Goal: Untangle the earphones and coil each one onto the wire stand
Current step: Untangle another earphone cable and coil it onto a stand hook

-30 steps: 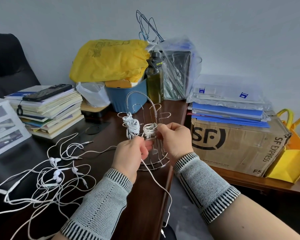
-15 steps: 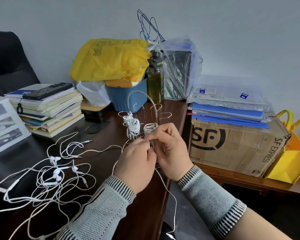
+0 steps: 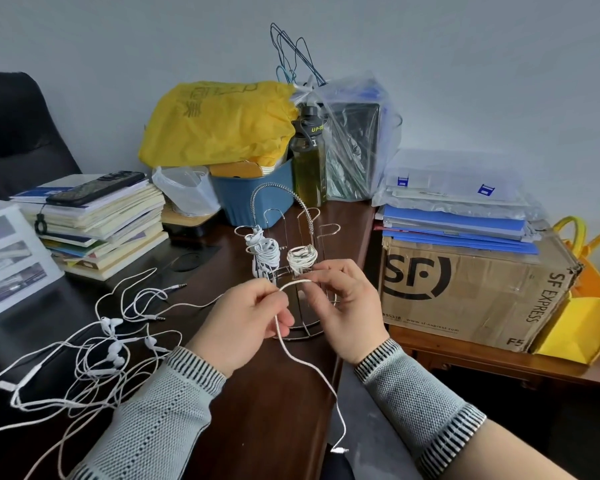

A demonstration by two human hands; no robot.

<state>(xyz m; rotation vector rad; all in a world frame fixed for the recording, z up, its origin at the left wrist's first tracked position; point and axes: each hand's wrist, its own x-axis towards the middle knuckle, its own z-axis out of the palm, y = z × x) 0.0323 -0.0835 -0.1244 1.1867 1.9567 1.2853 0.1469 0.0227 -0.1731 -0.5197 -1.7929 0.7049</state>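
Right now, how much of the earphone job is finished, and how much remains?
Done: one earphone coil sits wound on the wire stand. In hand: a second coil is on the next hook, and its loose cable runs between the left hand and right hand, the plug dangling below. Left: the tangled earphones on the desk.

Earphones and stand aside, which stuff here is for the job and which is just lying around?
For the job: stand, cord pinched by left hand and right hand, tangle.
Lying around: books, phone, bottle, box.
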